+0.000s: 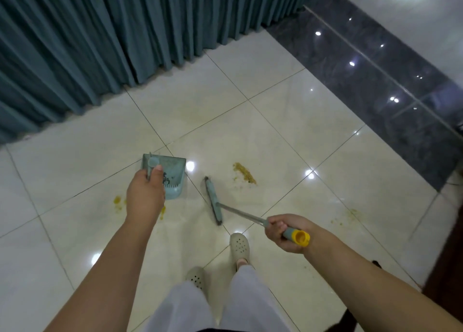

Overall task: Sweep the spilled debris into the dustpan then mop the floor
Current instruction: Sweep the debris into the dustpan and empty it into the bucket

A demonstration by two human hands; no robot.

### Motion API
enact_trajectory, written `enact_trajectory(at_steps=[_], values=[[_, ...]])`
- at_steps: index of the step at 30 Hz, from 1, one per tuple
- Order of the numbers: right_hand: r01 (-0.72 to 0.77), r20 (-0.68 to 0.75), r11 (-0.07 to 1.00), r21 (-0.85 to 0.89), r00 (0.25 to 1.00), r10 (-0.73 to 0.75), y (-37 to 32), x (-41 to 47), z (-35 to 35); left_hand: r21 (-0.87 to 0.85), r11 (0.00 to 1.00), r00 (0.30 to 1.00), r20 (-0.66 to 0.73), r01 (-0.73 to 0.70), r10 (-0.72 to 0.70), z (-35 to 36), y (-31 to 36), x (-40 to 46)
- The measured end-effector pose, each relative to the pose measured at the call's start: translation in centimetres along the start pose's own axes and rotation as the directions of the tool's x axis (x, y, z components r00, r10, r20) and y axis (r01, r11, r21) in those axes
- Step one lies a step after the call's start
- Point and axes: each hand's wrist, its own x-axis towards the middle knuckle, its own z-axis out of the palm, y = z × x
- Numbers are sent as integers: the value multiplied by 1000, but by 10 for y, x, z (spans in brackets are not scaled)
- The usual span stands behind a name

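My left hand (144, 196) grips the upright handle of a pale teal dustpan (172, 175), which stands on the cream tiled floor (288, 121). My right hand (285, 231) holds the grey, yellow-capped end of a broom; its metal shaft runs down-left to the teal broom head (213, 201), which lies on the floor just right of the dustpan. A pile of yellow debris (244, 173) lies to the right of the broom head. Smaller yellow debris (117, 202) sits left of my left wrist, and a thin scatter of crumbs (347, 216) lies far right.
A teal pleated curtain (100, 43) hangs along the far left, reaching the floor. A dark polished stone strip (375, 81) crosses the right side. My feet in pale perforated clogs (239, 246) stand below the broom. Dark furniture edges the lower right.
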Motion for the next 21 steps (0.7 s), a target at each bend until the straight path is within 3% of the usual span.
enact_trajectory(at_steps=[9,21], values=[[-90,-54,994,-59,995,87,-14,5,-23,62,998,1000,20,12,-13,36,10,-11],[-48,-87,970,-238,996,28,-173,-4,-50,92,992,996,-24,88,-87,135,38,-28]])
